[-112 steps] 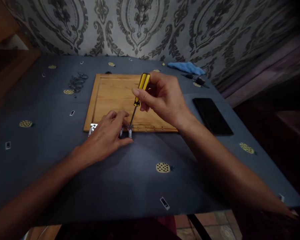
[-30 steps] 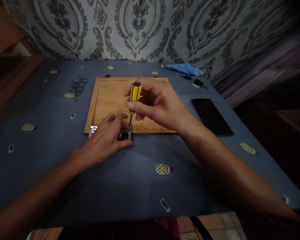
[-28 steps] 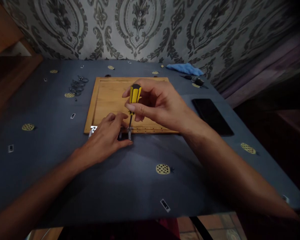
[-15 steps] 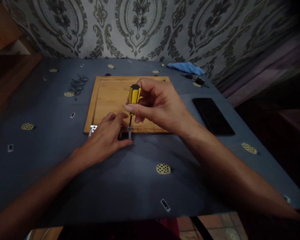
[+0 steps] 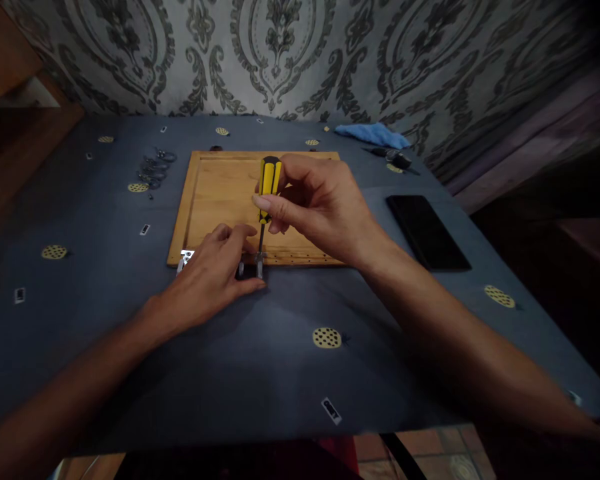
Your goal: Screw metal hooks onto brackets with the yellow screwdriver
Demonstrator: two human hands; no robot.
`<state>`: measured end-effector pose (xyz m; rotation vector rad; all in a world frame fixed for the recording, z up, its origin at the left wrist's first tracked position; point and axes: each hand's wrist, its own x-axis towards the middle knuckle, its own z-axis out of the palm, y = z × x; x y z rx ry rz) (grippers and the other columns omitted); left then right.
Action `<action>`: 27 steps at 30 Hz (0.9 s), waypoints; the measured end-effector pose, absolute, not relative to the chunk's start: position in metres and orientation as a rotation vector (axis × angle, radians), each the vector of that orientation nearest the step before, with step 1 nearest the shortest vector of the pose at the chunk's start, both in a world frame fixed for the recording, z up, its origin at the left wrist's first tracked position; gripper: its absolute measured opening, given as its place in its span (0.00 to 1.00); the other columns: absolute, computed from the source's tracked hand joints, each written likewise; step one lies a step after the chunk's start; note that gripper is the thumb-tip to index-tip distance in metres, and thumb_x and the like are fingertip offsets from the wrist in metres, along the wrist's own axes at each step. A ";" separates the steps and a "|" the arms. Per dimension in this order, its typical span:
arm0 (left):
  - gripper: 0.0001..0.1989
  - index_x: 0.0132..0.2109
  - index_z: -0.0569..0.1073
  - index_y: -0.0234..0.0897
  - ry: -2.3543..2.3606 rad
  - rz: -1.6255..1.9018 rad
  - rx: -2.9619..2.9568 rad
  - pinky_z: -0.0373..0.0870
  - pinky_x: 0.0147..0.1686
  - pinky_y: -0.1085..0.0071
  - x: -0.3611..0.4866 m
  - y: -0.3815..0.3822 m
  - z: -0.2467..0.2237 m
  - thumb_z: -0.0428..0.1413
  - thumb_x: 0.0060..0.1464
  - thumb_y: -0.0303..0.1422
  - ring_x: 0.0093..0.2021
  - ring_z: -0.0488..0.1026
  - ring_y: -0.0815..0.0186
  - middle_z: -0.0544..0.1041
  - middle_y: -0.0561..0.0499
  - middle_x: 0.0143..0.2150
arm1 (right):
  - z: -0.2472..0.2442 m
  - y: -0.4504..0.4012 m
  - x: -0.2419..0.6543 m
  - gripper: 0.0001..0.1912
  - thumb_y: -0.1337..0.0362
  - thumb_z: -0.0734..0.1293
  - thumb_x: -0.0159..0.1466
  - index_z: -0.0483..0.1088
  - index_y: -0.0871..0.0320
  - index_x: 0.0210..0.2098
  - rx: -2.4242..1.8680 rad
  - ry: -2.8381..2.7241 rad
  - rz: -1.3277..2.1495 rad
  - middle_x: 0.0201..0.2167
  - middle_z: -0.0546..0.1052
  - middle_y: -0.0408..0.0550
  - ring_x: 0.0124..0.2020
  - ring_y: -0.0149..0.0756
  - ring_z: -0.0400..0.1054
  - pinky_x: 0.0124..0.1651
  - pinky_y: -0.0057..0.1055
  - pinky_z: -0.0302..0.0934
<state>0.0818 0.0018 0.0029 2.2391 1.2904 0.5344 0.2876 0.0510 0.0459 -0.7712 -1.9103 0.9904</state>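
In the head view, my right hand is closed around the yellow-and-black handle of a screwdriver. The screwdriver stands almost upright, its tip down on a small metal hinge-like fitting at the near edge of a framed wooden panel. My left hand lies over that edge, thumb and fingers about the fitting, steadying it. Part of the fitting is hidden by the fingers. Left of that hand, a shiny metal bracket sits at the panel's corner. Small dark holes run along the near edge.
A black phone lies right of the panel. Behind it are a dark tool and a blue cloth. Several dark ring-shaped metal pieces lie at the back left. A patterned grey-blue cloth covers the table.
My right hand has turned the screwdriver slightly and shifted its fingers on the handle; the handle's top now leans less toward me. My left hand stays in place.
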 end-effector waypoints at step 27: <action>0.29 0.59 0.67 0.42 1.310 0.522 2.251 0.75 0.54 0.54 0.083 0.000 0.004 0.71 0.55 0.33 0.54 0.76 0.51 0.78 0.48 0.51 | 0.037 0.057 0.286 0.27 0.43 0.80 0.62 0.64 0.54 0.33 -0.812 -1.819 1.020 0.31 0.72 0.39 0.23 0.26 0.69 0.24 0.25 0.67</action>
